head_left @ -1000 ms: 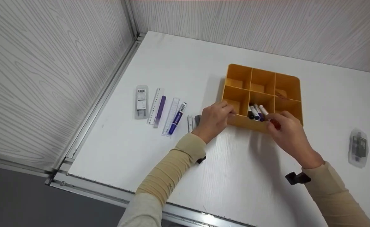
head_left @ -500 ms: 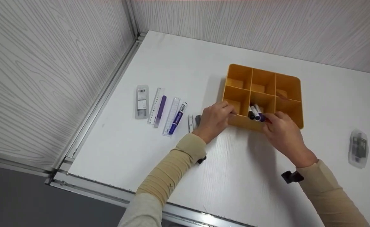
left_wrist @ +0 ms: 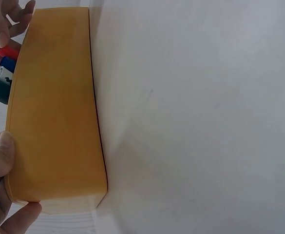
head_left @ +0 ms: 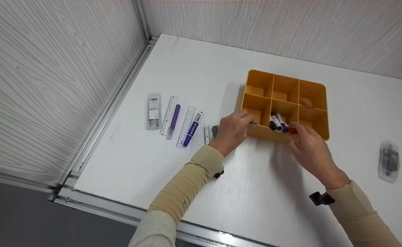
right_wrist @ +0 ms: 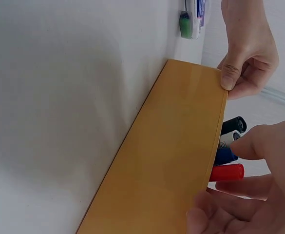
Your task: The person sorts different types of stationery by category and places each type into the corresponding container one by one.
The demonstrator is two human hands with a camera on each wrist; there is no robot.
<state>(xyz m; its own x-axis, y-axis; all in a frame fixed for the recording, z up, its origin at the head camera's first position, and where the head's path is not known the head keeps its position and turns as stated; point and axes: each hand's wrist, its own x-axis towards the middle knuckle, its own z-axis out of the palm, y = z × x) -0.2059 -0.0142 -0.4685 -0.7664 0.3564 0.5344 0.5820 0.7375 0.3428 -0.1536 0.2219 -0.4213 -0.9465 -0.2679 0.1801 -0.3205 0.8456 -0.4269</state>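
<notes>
An orange divided organizer box (head_left: 273,134) stands on the white table. My left hand (head_left: 233,132) grips its near left corner, thumb on the outer wall in the left wrist view. Several whiteboard markers (head_left: 277,122) lean in the near middle compartment, ends poking over the front rim. In the right wrist view these ends are black, white, blue and red. My right hand (head_left: 310,147) is around the red marker (right_wrist: 228,172), fingers loosely parted, with a gap beside its red end. One fingertip lies close to the white and blue ends.
Left of the box lie a purple pen (head_left: 174,120), a blue marker (head_left: 192,130), a clear ruler (head_left: 186,127), a white ruler (head_left: 167,115) and a clear case (head_left: 153,111). Another clear case (head_left: 389,161) lies far right. Panels border the table behind and left.
My right hand moved left with the red marker to the other markers, then drew slightly back right, its fingers parting and the red end showing. The left hand stays on the box.
</notes>
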